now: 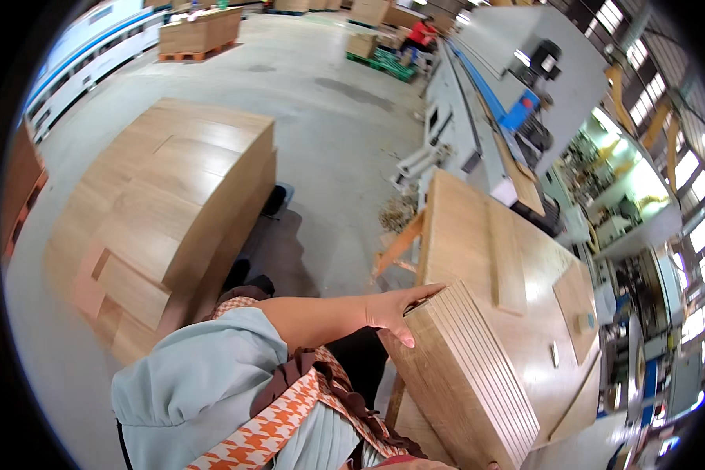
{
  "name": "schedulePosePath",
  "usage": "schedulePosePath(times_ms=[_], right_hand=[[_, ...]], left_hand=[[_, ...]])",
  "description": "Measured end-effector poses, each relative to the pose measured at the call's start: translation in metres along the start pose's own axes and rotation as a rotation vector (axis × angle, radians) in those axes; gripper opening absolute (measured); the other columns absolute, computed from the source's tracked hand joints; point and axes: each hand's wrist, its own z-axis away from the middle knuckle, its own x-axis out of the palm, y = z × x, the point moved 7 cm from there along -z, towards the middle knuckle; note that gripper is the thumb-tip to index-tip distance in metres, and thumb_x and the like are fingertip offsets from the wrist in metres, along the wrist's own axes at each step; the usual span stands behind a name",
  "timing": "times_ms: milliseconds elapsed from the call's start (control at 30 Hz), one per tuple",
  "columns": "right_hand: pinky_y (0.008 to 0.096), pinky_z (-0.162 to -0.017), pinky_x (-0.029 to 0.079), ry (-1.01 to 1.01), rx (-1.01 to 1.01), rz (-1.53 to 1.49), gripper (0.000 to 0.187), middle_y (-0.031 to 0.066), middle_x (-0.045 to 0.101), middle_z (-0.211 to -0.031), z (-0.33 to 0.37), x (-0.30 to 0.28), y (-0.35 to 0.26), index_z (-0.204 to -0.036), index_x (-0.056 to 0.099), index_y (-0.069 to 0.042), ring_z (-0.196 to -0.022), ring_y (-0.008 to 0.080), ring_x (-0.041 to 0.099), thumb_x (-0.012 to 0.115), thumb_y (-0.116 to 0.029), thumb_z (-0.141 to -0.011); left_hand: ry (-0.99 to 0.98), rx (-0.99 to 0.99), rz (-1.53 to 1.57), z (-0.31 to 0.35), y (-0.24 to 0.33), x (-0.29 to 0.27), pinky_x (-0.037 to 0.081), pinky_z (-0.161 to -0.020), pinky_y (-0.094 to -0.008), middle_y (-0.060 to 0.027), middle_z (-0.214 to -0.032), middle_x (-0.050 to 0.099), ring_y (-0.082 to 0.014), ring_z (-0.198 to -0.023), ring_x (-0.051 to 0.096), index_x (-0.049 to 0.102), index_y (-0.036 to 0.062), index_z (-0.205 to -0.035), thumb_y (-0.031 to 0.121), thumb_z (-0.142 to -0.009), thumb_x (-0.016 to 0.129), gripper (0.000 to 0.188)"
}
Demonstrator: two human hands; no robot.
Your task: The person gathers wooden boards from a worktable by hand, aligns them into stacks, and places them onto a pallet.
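– While the stack of boards (471, 368) is in view, where's it at exactly?

– Lower ctr, a bit R, over the near part of the wooden table (458, 227). It's tilted, w/ a row of parallel board edges facing up; can't tell if it rests on the tabletop or is held clear

– And the L hand (395, 310)?

– Grasping the stack's upper L end: thumb on the broad side, other fingers round the end & mostly hidden

– R hand (493, 466)?

– Only a fingertip or so at the bottom edge of view, by the stack's lower end; can't tell if it's gripping

– What else is on the table?

– Long narrow board (506, 262) lying flat just beyond the stack, flat panel (572, 301) farther R w/ a small round item (586, 322) on it, plus a small white item (555, 354) btwn stack & panel

– L side?

– Big pile of panels (149, 196), well apart from the table, grey floor (321, 141) btwn

– Bg?

– Long machine (486, 117) w/ blue parts past the table's far end, person in a red top (422, 34) near green pallets (388, 64), & a boxy wooden stack (200, 33) on an orange pallet, far L
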Motion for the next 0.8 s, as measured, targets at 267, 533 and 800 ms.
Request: schedulePosePath(times_ms=[267,533,800], right_hand=[[0.0405,-0.092,0.036,-0.505,0.204,0.125,0.084,0.0131,0.045,-0.120,-0.057,0.073,0.023,-0.124,0.033,0.002,-0.111,0.0274,0.044,0.071,-0.041,-0.062],[0.0436,-0.086,0.042,-1.114,0.546,0.023,0.067,0.0132,0.048,-0.115,0.039,0.388,0.031,-0.122,0.037,-0.003,-0.104,0.0287,0.049,0.061,-0.035,-0.068],[0.0467,-0.087,0.040,-1.292,0.937,0.004,0.060,0.0124,0.047,-0.118,0.208,0.544,0.155,-0.121,0.039,-0.007,-0.104,0.0305,0.048,0.063,-0.027,-0.070]], left_hand=[[0.580,-0.032,0.173,0.195,0.077,-0.043,0.036,-0.091,-0.0326,-0.0067,-0.111,0.051,-0.0171,-0.105,0.046,0.036,0.0036,-0.124,0.004,-0.055,0.073,0.078],[1.331,0.138,0.182,0.477,0.158,-0.001,0.044,-0.083,-0.0343,-0.0110,-0.101,0.059,-0.0220,-0.091,0.057,0.051,-0.0006,-0.110,0.013,-0.060,0.065,0.053],[1.848,-0.106,0.267,0.703,0.174,0.020,0.044,-0.082,-0.0320,-0.0090,-0.095,0.061,-0.0193,-0.089,0.058,0.057,0.0037,-0.102,0.013,-0.060,0.066,0.044]])
